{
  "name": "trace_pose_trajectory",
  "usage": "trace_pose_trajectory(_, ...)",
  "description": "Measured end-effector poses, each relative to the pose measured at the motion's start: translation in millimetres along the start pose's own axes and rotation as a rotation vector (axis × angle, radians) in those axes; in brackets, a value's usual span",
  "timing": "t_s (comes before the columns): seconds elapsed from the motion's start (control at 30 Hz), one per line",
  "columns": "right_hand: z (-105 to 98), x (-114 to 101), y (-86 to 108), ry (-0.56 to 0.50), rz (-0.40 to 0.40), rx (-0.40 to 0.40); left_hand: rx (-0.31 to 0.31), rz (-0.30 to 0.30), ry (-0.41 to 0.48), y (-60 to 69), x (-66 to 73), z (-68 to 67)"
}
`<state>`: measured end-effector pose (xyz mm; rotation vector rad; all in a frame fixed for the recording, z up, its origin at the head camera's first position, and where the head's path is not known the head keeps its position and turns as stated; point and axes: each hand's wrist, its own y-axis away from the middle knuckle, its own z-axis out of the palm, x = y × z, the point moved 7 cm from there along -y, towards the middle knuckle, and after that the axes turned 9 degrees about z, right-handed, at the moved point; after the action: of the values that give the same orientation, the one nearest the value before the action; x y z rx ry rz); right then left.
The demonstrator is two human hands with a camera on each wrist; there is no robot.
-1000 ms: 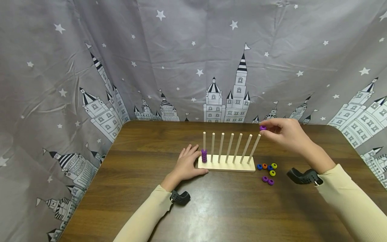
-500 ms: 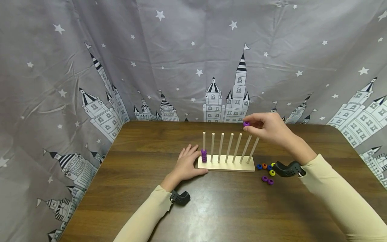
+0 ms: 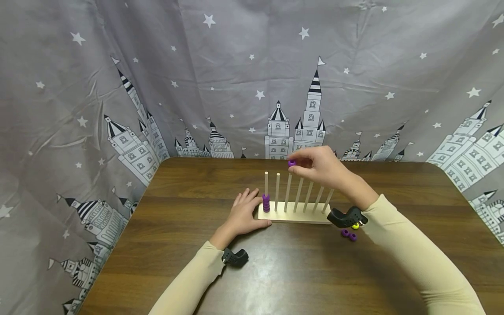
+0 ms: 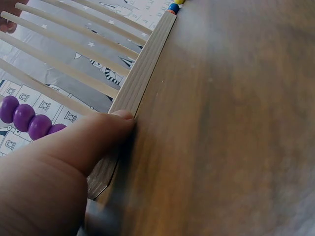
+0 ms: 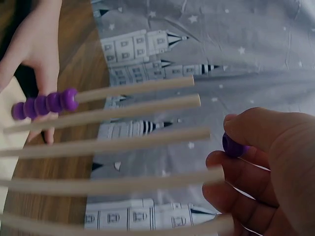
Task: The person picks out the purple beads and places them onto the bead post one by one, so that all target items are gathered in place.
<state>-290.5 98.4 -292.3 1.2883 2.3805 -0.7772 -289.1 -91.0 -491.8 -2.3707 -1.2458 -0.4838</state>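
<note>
Left hand point(image 3: 241, 215): fingers extended and spread, gripping no bead, thumb along the front edge at the left end of the pale wooden rack point(image 3: 295, 217). Right hand point(image 3: 326, 168): pinches a purple bead point(image 5: 233, 146) between thumb and finger. Bead is small, rounded, glossy, with a dark hole; held above the rack, clear of the peg tips in the right wrist view. Rack has seven upright pegs; leftmost carries five stacked purple beads point(image 5: 45, 104). Loose on desk point(image 3: 295, 271), right of rack: two purple beads point(image 3: 349, 235) and a yellow bead point(image 3: 355, 226), partly covered by the black wrist device point(image 3: 346, 216). Right hand obscures some peg tips. Castle-print grey curtain point(image 3: 228, 43) behind.
</note>
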Motion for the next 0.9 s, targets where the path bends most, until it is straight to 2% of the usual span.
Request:
trace_pose_trajectory(0.57,32,-26,-15.6,-0.065,-0.021,-0.078,-0.013,0.000,0.000,-0.2,-0.1,0.4)
trace_pose_trajectory(0.9,41,-33,-18.9,-0.086,-0.074,-0.075,-0.010,0.002,0.002,0.1,1.1,-0.5)
